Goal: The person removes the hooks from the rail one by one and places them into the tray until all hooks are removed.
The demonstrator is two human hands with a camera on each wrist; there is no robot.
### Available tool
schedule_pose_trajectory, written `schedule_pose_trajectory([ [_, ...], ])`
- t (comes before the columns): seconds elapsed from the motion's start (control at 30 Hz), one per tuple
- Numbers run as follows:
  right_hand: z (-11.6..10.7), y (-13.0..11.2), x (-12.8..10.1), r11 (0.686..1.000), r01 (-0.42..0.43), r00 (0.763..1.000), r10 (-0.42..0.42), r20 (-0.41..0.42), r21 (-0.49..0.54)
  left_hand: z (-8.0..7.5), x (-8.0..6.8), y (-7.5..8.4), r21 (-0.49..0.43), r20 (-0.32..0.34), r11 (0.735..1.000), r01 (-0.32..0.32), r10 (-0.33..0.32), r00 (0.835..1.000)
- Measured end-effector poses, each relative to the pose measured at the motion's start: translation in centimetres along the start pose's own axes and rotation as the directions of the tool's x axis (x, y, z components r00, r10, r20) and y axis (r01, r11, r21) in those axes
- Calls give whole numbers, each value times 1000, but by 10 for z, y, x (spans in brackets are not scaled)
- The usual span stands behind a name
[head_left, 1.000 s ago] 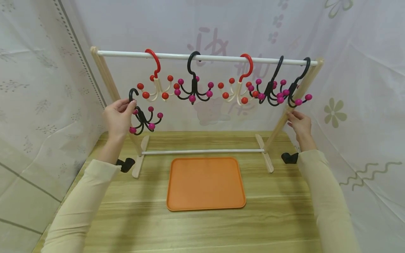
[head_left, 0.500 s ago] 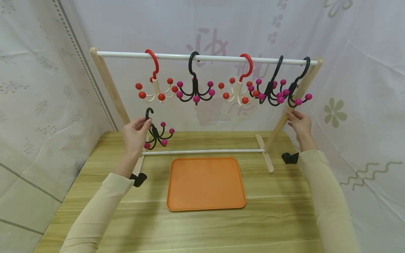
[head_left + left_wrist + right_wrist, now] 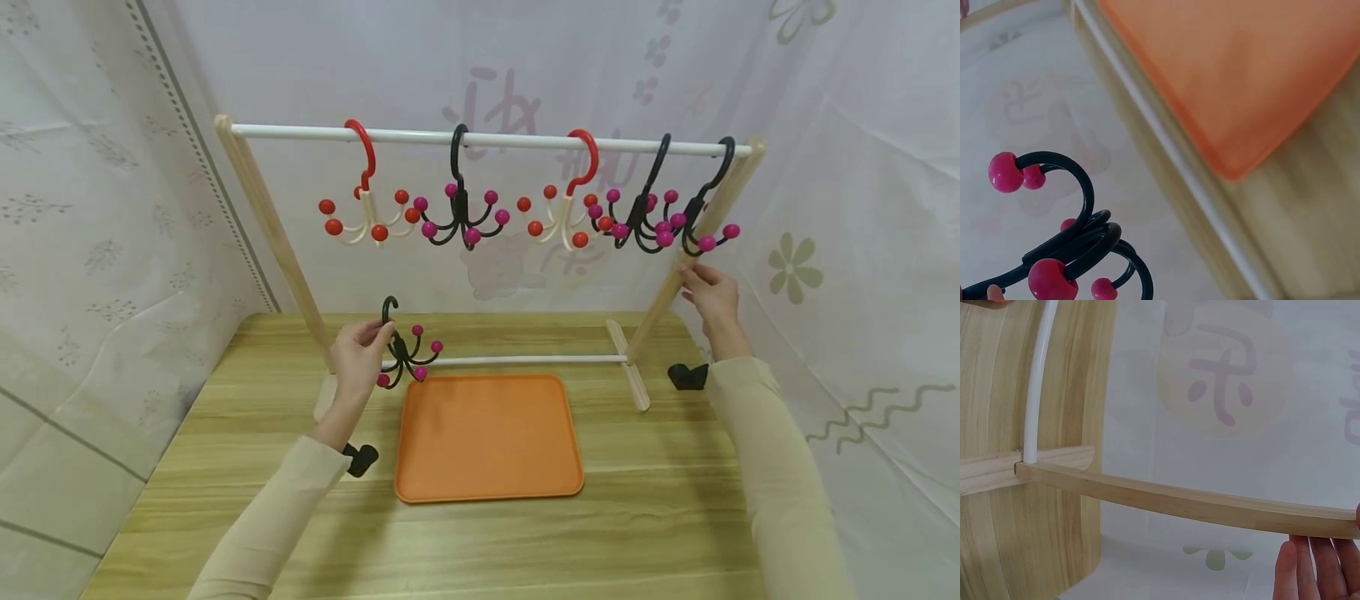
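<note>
My left hand [image 3: 358, 358] pinches a black claw-shaped hook hanger [image 3: 401, 350] just under its hook. Pink balls tip the hanger's curved arms, seen up close in the left wrist view. It hangs in front of the rack's lower white bar [image 3: 517, 360], by the back left corner of the orange tray [image 3: 487, 437]. My right hand [image 3: 716, 300] holds the right wooden post [image 3: 658, 307] of the rack, fingers on one side; in the right wrist view the thumb is mostly cut off. Several similar hangers, including a red-hooked one [image 3: 367, 208] and a black one [image 3: 461, 208], hang on the top white rail [image 3: 517, 140].
The rack's left post [image 3: 273, 225] rises behind my left hand, and its right foot [image 3: 630, 367] rests on the wooden table [image 3: 600, 542]. Two black hangers [image 3: 640, 212] hang close together at the rail's right end. Patterned curtains [image 3: 825, 208] enclose the table.
My left hand has carried the black hanger down and to the right, from beside the left post toward the tray. The right hand stays on its post. The hangers at left sway slightly.
</note>
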State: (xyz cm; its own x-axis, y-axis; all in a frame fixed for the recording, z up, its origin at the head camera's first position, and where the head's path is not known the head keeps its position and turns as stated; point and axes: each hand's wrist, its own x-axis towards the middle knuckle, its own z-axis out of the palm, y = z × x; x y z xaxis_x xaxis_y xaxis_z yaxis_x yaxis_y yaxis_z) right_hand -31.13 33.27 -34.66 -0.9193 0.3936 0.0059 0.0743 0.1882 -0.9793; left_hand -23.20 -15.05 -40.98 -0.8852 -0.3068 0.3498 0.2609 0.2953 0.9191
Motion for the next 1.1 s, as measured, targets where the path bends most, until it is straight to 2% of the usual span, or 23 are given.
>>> schedule_pose_trajectory([
  [0.1, 1, 0, -1, 1000, -3, 1000, 3, 1, -2, 6, -7, -7, -51, 22, 998, 25, -24, 999],
  [0.33, 0, -5, -4, 1000, -6, 1000, 6, 3, -11, 20, -22, -22, -41, 27, 996, 75, -74, 997],
  [0.53, 0, -2, 2, 999, -25, 1000, 25, -7, 19, 30, -38, -30, -81, 46, 989, 123, -120, 992],
  [0.63, -6, 20, 29, 999, -35, 999, 34, 10, 38, 35, -45, -34, -80, 47, 988, 130, -126, 991],
  [0.67, -11, 40, 50, 994, -11, 999, 7, 46, 105, 36, -47, -35, -79, 48, 988, 131, -127, 991],
  [0.77, -18, 64, 81, 987, -9, 997, -3, 75, 159, 41, -52, -39, -78, 57, 989, 129, -125, 991],
  [0.83, -15, 55, 69, 987, -3, 998, -8, 66, 162, 44, -55, -42, -89, 66, 987, 132, -126, 990],
  [0.87, -12, 42, 53, 984, 5, 997, -18, 71, 177, 45, -57, -44, -88, 70, 987, 134, -128, 989],
  [0.9, -7, 24, 32, 993, -11, 999, 6, 38, 114, 46, -59, -41, -88, 74, 988, 125, -119, 990],
  [1.0, -1, -1, -2, 997, 6, 1000, -8, 23, 83, 47, -66, -30, -91, 75, 989, 116, -109, 991],
  [1.07, -1, -2, -5, 997, 19, 999, -22, 30, 80, 49, -68, -31, -91, 67, 990, 103, -97, 993],
  [1.1, -1, 3, 1, 998, 17, 1000, -19, 23, 64, 49, -70, -32, -103, 63, 990, 96, -90, 994],
])
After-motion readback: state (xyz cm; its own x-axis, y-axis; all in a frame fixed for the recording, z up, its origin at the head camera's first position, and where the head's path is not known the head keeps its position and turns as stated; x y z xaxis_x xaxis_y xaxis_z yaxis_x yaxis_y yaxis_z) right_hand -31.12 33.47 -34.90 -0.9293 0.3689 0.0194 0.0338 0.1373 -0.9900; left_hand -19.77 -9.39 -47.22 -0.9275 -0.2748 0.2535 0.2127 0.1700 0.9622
